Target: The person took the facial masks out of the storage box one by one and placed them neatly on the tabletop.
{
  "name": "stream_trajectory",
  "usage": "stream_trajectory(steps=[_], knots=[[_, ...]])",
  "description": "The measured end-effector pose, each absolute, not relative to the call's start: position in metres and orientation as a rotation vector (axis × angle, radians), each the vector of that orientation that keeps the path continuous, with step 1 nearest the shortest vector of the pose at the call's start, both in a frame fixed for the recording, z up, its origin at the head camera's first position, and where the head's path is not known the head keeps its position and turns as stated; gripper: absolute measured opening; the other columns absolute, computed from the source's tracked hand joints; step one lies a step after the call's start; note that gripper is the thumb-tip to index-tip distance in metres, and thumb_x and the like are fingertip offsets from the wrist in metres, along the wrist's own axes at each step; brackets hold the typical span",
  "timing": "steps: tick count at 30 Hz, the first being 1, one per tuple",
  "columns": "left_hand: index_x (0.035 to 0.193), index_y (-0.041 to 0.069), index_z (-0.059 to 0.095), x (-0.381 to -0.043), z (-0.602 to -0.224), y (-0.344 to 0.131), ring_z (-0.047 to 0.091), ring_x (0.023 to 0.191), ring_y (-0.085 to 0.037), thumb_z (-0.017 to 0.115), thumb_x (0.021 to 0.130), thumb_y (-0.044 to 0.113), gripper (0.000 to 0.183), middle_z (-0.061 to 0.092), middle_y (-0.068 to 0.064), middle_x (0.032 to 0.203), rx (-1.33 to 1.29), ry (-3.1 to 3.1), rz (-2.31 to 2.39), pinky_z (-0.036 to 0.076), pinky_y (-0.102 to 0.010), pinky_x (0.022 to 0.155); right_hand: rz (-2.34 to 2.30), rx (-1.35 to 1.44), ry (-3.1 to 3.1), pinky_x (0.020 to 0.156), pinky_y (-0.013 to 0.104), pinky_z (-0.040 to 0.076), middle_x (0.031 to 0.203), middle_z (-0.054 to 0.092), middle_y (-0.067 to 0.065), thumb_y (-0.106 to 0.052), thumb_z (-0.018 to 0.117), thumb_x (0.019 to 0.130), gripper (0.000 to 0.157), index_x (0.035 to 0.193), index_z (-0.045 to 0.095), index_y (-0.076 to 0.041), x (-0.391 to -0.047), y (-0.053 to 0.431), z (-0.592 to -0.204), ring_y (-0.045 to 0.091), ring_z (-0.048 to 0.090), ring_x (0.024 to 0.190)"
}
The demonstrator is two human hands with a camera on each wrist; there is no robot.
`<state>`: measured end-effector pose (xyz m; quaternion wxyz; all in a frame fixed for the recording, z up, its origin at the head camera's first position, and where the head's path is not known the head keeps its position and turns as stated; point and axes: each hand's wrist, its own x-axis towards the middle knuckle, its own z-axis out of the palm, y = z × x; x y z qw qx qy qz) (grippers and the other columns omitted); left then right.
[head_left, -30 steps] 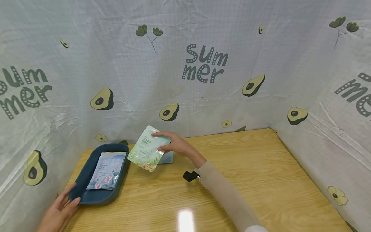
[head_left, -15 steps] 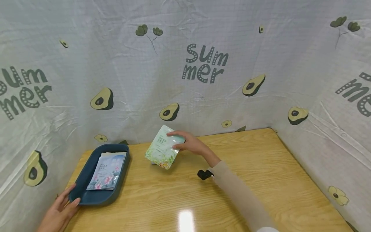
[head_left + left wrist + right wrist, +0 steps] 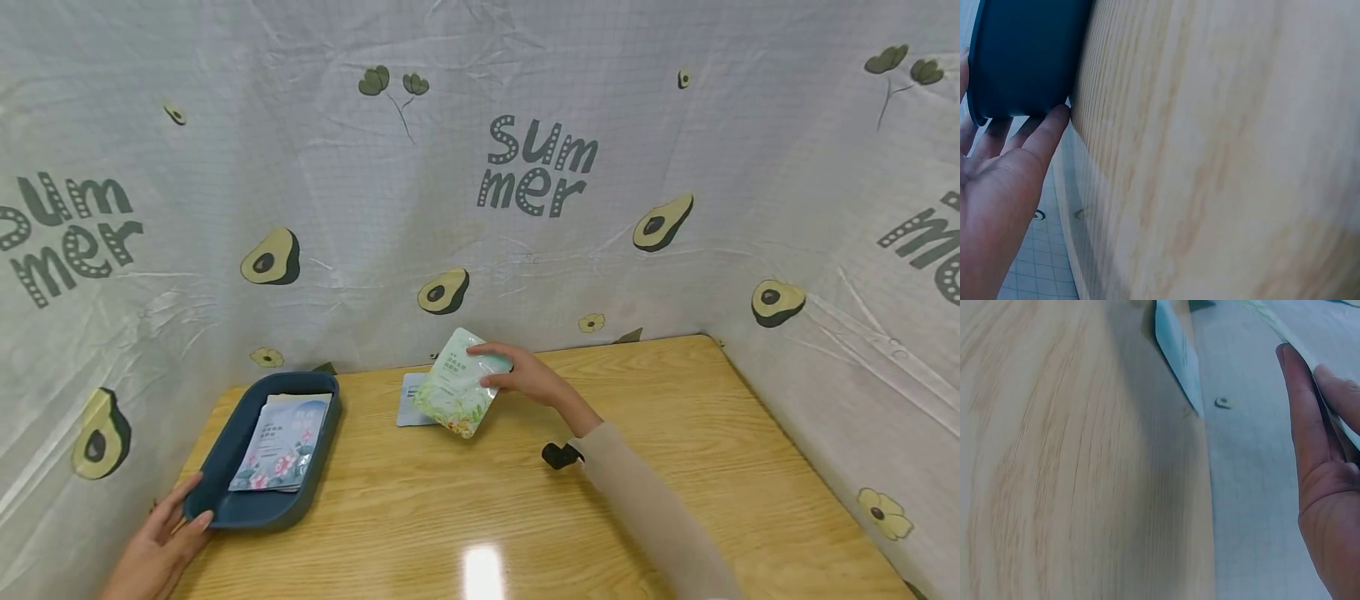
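Observation:
In the head view my right hand (image 3: pixel 531 375) pinches a pale green sheet mask packet (image 3: pixel 459 383) between thumb and fingers, tilted above the table's back. Behind it, a light blue packet (image 3: pixel 411 404) lies partly covered on the table; the right wrist view shows its edge (image 3: pixel 1179 356) raised. At lower left, my left hand (image 3: pixel 157 542) holds the near corner of a dark blue tray (image 3: pixel 197 498), thumb and fingers on either side. Its fingertips touch the tray's wall (image 3: pixel 1029 69) in the left wrist view. Inside the tray lies a stack of blue floral sheet mask packets (image 3: pixel 281 442).
The wooden table (image 3: pixel 420 508) backs onto a hanging cloth (image 3: pixel 375 208) printed with avocados, which also closes both sides. A black wrist camera (image 3: pixel 561 455) sits under the right forearm, low over the table.
My right hand has moved to the right with the green packet, away from the tray. More of the light blue packet shows on the left. My left hand stays at the tray.

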<state>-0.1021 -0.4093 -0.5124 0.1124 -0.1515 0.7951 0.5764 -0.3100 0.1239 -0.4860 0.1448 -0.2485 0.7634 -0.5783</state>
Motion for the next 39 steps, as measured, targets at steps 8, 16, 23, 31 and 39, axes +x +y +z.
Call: stream_trajectory(steps=[8, 16, 23, 31, 39], knots=[[0.161, 0.035, -0.012, -0.101, -0.511, -0.41, -0.032, 0.143, -0.035, 0.056, 0.104, 0.042, 0.089, -0.04, -0.005, 0.156, -0.443, 2.321, 1.687, 0.021, -0.045, 0.107, -1.618, -0.703, 2.23, 0.079, 0.036, 0.059, 0.158, 0.04, 0.006, -0.009, 0.075, 0.093, 0.052, 0.141, 0.062, -0.021, -0.312, 0.14, -0.493, 0.022, 0.058, 0.107], [0.161, 0.034, -0.013, -0.099, -0.511, -0.409, -0.034, 0.142, -0.034, 0.054, 0.105, 0.044, 0.088, -0.04, -0.006, 0.156, -0.449, 2.334, 1.661, 0.021, -0.046, 0.107, -1.538, -0.741, 2.208, 0.081, 0.037, 0.058, 0.149, 0.049, 0.009, -0.008, 0.073, 0.095, 0.049, 0.142, 0.061, -0.018, -0.319, 0.156, -0.491, 0.021, 0.059, 0.105], [0.162, 0.032, -0.01, -0.099, -0.512, -0.409, -0.034, 0.142, -0.03, 0.054, 0.105, 0.043, 0.086, -0.039, -0.006, 0.158, -0.424, 2.378, 1.646, 0.033, -0.036, 0.107, -1.489, -0.721, 2.178, 0.083, 0.036, 0.058, 0.153, 0.045, 0.009, -0.01, 0.074, 0.094, 0.051, 0.142, 0.06, -0.02, -0.324, 0.17, -0.486, 0.021, 0.058, 0.112], [0.163, 0.035, -0.007, -0.098, -0.515, -0.41, -0.035, 0.142, -0.027, 0.055, 0.106, 0.037, 0.084, -0.04, -0.003, 0.157, -0.393, 2.322, 1.773, 0.044, -0.006, 0.086, -1.398, -0.834, 2.172, 0.093, 0.034, 0.053, 0.154, 0.046, 0.008, -0.01, 0.075, 0.093, 0.051, 0.141, 0.061, -0.018, -0.33, 0.174, -0.489, 0.024, 0.048, 0.133], [0.161, 0.037, -0.01, -0.1, -0.512, -0.411, -0.032, 0.143, -0.033, 0.054, 0.105, 0.042, 0.085, -0.04, -0.002, 0.156, -0.421, 2.316, 1.706, 0.034, -0.029, 0.106, -1.319, -0.819, 2.182, 0.093, 0.03, 0.051, 0.156, 0.044, 0.007, -0.009, 0.073, 0.094, 0.049, 0.14, 0.062, -0.018, -0.336, 0.17, -0.501, 0.024, 0.048, 0.129]])
